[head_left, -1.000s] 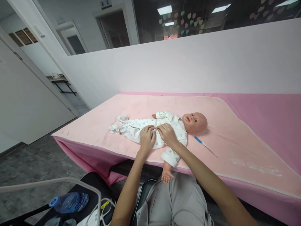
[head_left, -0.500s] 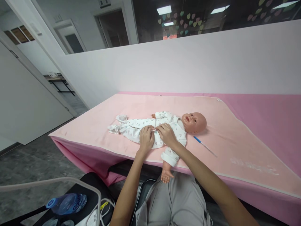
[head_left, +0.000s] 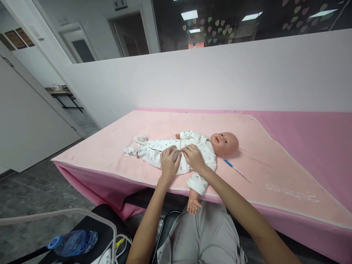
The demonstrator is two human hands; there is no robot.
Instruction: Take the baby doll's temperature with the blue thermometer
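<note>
A baby doll [head_left: 225, 143] lies on its back on a pink mat, its head to the right. It wears white clothes [head_left: 154, 158] with a small print. At the doll's waist, my left hand [head_left: 169, 163] bends its fingers around a gap, thumb and fingertips at the fabric. Close beside it my right hand [head_left: 194, 157] pinches the front of the clothes. The small bit between the fingertips is too fine to make out. One doll arm [head_left: 194, 201] hangs over the near table edge toward my lap.
A thin blue-handled stick [head_left: 236, 170] lies on the mat [head_left: 275, 157] near the doll's head. A white wall [head_left: 209, 80] stands behind the table. On a black chair at lower left are a water bottle [head_left: 75, 242] and white cables [head_left: 122, 244].
My left hand's fingers have spread a little and shifted slightly left at the doll's waist. The right hand keeps its pinch. The whole view has shifted slightly.
</note>
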